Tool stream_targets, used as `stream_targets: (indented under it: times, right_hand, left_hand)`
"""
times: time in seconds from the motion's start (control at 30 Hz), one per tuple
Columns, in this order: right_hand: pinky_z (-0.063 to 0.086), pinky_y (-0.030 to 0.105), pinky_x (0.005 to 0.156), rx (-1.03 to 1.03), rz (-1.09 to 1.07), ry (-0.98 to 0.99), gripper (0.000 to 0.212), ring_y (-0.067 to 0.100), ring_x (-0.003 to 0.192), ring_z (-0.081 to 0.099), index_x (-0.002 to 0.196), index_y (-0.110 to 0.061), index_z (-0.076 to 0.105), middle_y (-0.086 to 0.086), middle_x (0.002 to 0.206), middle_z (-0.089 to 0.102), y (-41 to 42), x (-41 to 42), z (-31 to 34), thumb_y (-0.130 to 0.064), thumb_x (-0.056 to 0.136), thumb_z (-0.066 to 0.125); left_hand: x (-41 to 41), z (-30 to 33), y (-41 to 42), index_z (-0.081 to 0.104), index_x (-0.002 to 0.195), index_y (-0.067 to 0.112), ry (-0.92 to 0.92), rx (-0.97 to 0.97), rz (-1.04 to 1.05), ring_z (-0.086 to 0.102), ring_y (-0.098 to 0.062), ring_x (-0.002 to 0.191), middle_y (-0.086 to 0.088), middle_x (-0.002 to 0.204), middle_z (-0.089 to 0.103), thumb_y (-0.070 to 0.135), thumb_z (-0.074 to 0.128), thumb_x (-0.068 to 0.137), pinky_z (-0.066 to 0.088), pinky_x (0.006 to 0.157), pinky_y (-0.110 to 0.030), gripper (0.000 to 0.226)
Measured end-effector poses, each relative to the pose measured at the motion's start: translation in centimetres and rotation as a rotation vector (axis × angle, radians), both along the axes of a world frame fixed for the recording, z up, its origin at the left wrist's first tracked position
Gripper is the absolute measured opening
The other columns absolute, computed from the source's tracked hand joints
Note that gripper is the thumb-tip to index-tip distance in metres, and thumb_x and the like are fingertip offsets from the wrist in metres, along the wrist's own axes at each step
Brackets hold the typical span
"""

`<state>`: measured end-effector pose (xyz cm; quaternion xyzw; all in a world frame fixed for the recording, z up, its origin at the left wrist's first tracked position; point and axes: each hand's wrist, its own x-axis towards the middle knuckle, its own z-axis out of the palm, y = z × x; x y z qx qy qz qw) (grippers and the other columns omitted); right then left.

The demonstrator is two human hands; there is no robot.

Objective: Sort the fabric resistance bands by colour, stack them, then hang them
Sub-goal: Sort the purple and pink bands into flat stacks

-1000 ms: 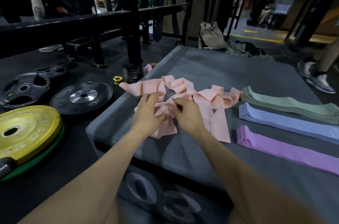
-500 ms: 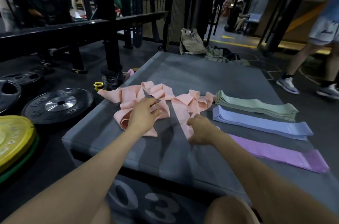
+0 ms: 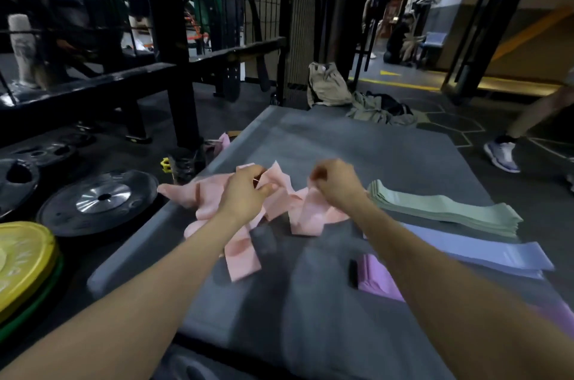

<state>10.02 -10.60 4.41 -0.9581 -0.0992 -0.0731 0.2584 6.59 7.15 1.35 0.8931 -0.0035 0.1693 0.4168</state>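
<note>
Grey padded box (image 3: 357,155), dim gym, weight plates (image 3: 99,197) on floor left

We see round black iron weight plates (image 3: 98,201) beside a yellow disc (image 3: 21,264), and a beige bag (image 3: 326,85) beyond the grey padded box (image 3: 357,143)

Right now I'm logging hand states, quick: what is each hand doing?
Left hand: pinches a pink band from the pink heap.
Right hand: fingers curled, pinching a pink band.
</note>
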Motion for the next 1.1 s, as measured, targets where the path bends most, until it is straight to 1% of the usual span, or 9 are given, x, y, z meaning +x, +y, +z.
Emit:
stream_targets:
  times: [0.1,0.2,0.3,0.43,0.5,0.63,0.8,0.97,1.1]
  right_hand:
    - [0.047,0.028,0.079,0.189,-0.041,-0.101,0.024,0.027,0.097,0.062,0.093,-0.006,0.069,0.012,0.1,0.069,1.3,3.7,2.6,0.002,0.084,0.049]
    - [0.04,0.022,0.07,0.265,-0.057,-0.175,0.02,0.025,0.095,0.061,0.093,-0.005,0.067,0.012,0.1,0.068,2.4,6.2,3.7,0.0,0.086,0.049]
    - [0.04,0.022,0.07,0.36,-0.051,-0.187,0.021,0.025,0.095,0.061,0.095,-0.002,0.067,0.012,0.099,0.069,2.9,7.5,3.0,0.002,0.083,0.05]
    - [0.039,0.021,0.091,0.252,0.065,-0.029,0.031,0.024,0.111,0.059,0.113,-0.004,0.066,0.01,0.117,0.066,3.4,7.3,0.4,0.003,0.088,0.048]
    - [0.042,0.026,0.096,0.273,0.178,0.046,0.039,0.024,0.111,0.059,0.114,-0.004,0.064,0.011,0.116,0.065,3.9,6.3,-0.3,0.01,0.083,0.044]
    - [0.048,0.032,0.086,0.26,0.33,0.117,0.031,0.025,0.098,0.061,0.108,-0.006,0.058,0.003,0.097,0.063,5.0,4.0,-0.6,0.004,0.079,0.056]
    - [0.05,0.04,0.076,0.447,0.224,-0.01,0.009,0.027,0.081,0.062,0.083,-0.009,0.061,0.011,0.084,0.068,5.4,2.8,3.2,-0.001,0.082,0.061]
    - [0.036,0.027,0.058,0.444,0.109,-0.208,0.013,0.016,0.064,0.047,0.079,-0.013,0.06,-0.003,0.064,0.053,4.8,2.4,7.7,-0.002,0.084,0.057]
    - [0.035,0.023,0.054,0.516,0.11,-0.283,0.015,0.009,0.059,0.046,0.08,-0.016,0.056,-0.007,0.064,0.052,4.3,2.2,10.3,-0.002,0.085,0.054]
  left_hand:
    - [1.7,2.2,0.0,0.049,0.071,0.018,-0.061,-0.001,-0.001,0.045,-0.009,0.062,0.008,0.065,0.049,0.012,0.068,0.083,0.03,0.055,-0.016,0.023]
    - [3.4,3.8,0.2,0.049,0.074,0.028,-0.062,-0.06,-0.028,0.049,-0.012,0.073,0.001,0.083,0.057,0.01,0.066,0.085,0.036,0.061,-0.009,0.027]
    - [4.7,3.9,0.4,0.064,0.092,0.011,-0.053,-0.144,-0.045,0.053,-0.005,0.077,0.001,0.094,0.061,0.006,0.064,0.085,0.036,0.063,0.001,0.008]
    - [5.2,2.9,0.8,0.057,0.086,0.02,-0.057,-0.174,-0.056,0.053,-0.011,0.083,0.002,0.087,0.061,0.002,0.064,0.083,0.037,0.061,-0.005,0.02]
    - [5.0,2.9,1.0,0.062,0.089,0.011,-0.053,-0.181,-0.042,0.052,-0.009,0.074,-0.002,0.087,0.062,0.003,0.065,0.083,0.037,0.06,-0.005,0.011]
    - [4.4,4.9,1.1,0.064,0.086,0.003,-0.106,-0.225,-0.038,0.045,0.0,0.056,0.002,0.068,0.055,0.008,0.067,0.083,0.035,0.053,-0.01,0.007]
    - [3.3,9.0,1.1,0.063,0.077,0.014,-0.15,-0.307,-0.048,0.051,-0.012,0.066,0.0,0.07,0.06,0.011,0.068,0.083,0.041,0.065,-0.025,0.008]
    - [2.3,12.6,0.9,0.066,0.092,0.011,-0.158,-0.443,-0.024,0.058,-0.017,0.081,-0.006,0.088,0.067,0.015,0.07,0.082,0.047,0.078,-0.035,0.011]
    - [2.1,14.8,0.0,0.064,0.082,0.018,-0.148,-0.626,-0.065,0.058,-0.018,0.083,0.0,0.083,0.065,0.011,0.067,0.084,0.045,0.072,-0.032,0.008]
